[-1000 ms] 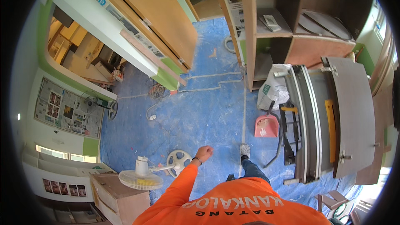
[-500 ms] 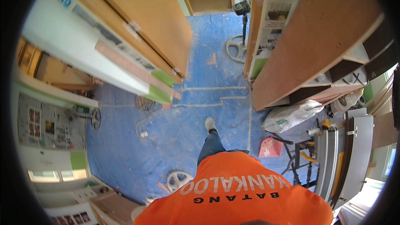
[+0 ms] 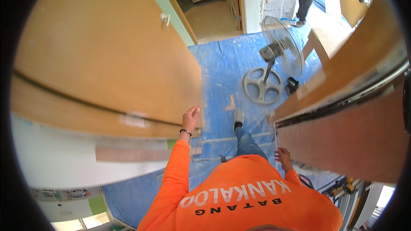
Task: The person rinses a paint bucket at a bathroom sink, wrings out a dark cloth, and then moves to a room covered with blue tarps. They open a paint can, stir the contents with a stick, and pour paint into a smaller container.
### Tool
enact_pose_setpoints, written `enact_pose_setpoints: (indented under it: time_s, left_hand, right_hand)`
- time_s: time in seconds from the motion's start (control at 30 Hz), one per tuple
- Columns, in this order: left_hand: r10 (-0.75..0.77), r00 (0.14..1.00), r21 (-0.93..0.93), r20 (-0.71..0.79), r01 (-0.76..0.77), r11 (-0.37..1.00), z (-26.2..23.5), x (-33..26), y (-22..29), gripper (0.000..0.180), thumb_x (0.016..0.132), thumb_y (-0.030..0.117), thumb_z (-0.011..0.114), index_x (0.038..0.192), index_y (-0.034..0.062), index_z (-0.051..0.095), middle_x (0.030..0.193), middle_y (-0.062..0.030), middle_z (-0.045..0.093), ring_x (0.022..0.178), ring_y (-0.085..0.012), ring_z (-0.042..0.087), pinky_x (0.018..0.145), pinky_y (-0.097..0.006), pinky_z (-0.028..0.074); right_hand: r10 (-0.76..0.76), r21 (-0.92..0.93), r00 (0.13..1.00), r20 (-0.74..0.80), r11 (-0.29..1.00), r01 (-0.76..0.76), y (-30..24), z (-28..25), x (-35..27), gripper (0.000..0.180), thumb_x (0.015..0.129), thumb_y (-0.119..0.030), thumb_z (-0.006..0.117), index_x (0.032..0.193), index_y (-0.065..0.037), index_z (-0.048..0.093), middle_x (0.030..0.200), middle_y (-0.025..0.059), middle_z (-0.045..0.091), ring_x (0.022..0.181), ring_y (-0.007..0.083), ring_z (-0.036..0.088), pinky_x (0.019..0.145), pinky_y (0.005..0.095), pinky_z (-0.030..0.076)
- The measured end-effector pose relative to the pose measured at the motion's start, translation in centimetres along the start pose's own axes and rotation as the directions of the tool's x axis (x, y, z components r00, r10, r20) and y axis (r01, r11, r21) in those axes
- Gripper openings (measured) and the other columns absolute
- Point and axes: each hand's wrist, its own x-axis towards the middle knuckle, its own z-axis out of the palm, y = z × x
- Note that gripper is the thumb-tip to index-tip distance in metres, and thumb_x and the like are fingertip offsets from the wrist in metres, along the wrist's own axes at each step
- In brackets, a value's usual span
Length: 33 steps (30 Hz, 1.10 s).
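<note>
Plywood board [image 3: 107, 60] just beside raised left hand [image 3: 190, 116].

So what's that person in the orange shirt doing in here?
The person is walking across a blue floor sheet, between big wooden panels. The left hand is raised beside a panel's edge, holding nothing. The right hand hangs low by the brown board, also empty. A standing fan waits ahead, and another person stands farther off.

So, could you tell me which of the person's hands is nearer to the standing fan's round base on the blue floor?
The right. The right hand hangs by the hip, below the fan base. The left hand is raised beside the big wooden panel, farther off to the base's left.
</note>
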Motion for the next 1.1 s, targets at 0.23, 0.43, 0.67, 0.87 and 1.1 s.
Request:
enact_pose_setpoints:
  time_s: [0.23, 0.43, 0.67, 0.87, 1.1]
  left_hand:
    - [-0.404, 0.913, 0.224, -0.056, 0.406, 0.886, -4.1, 9.8, -18.5, 0.040, 0.100, 0.039, 0.051, 0.096, 0.0055, 0.073, 0.081, -0.0122, 0.073, 0.075, -0.0273, 0.070, 0.072, -0.043, 0.054]
    - [-0.804, 0.504, 0.649, 0.317, 0.502, 0.571, -1.1, 20.0, -16.0, 0.036, 0.099, 0.034, 0.051, 0.092, 0.0073, 0.073, 0.082, -0.0118, 0.073, 0.070, -0.0272, 0.070, 0.065, -0.045, 0.054]
    - [-0.739, 0.592, 0.586, 0.323, 0.487, 0.647, -2.6, 52.0, -13.8, 0.037, 0.101, 0.036, 0.051, 0.088, 0.0076, 0.071, 0.073, -0.0093, 0.069, 0.064, -0.0232, 0.067, 0.061, -0.041, 0.053]
    - [-0.171, 0.984, 0.296, -0.053, 0.179, 0.938, -7.2, 96.2, -3.8, 0.040, 0.103, 0.038, 0.051, 0.085, 0.0078, 0.069, 0.066, -0.0072, 0.065, 0.059, -0.0199, 0.064, 0.057, -0.038, 0.052]
    - [0.099, 0.992, -0.236, 0.082, -0.077, 0.969, -6.1, 129.3, 18.1, 0.016, 0.103, 0.013, 0.056, 0.110, 0.0058, 0.068, 0.088, -0.0001, 0.069, 0.076, -0.0105, 0.065, 0.064, -0.028, 0.055]
  right_hand:
    - [-0.202, -0.203, 0.922, 0.330, 0.939, 0.278, -30.1, 25.3, 17.8, 0.033, 0.098, -0.023, 0.067, 0.125, -0.003, 0.064, 0.102, 0.0069, 0.071, 0.085, 0.0147, 0.067, 0.070, 0.0301, 0.055]
    - [-0.297, -0.186, 0.774, 0.559, 0.864, 0.467, -57.5, 40.2, 27.3, 0.039, 0.104, -0.029, 0.062, 0.136, -0.008, 0.058, 0.120, 0.0063, 0.070, 0.103, 0.0164, 0.067, 0.084, 0.0310, 0.054]
    - [-0.282, -0.069, 0.847, 0.451, 0.935, 0.348, -71.1, 51.5, 45.7, 0.039, 0.102, -0.030, 0.064, 0.132, -0.005, 0.060, 0.112, 0.0078, 0.071, 0.094, 0.0165, 0.069, 0.080, 0.0308, 0.055]
    - [-0.235, -0.022, 0.896, 0.376, 0.965, 0.262, -81.6, 57.4, 56.5, 0.038, 0.103, -0.030, 0.063, 0.131, -0.004, 0.060, 0.113, 0.0086, 0.072, 0.092, 0.0180, 0.069, 0.078, 0.0323, 0.056]
    - [-0.199, 0.048, 0.972, 0.123, 0.980, 0.195, -94.7, 61.3, 70.7, 0.040, 0.102, -0.029, 0.064, 0.132, -0.004, 0.059, 0.112, 0.0096, 0.072, 0.094, 0.0200, 0.071, 0.077, 0.0328, 0.057]
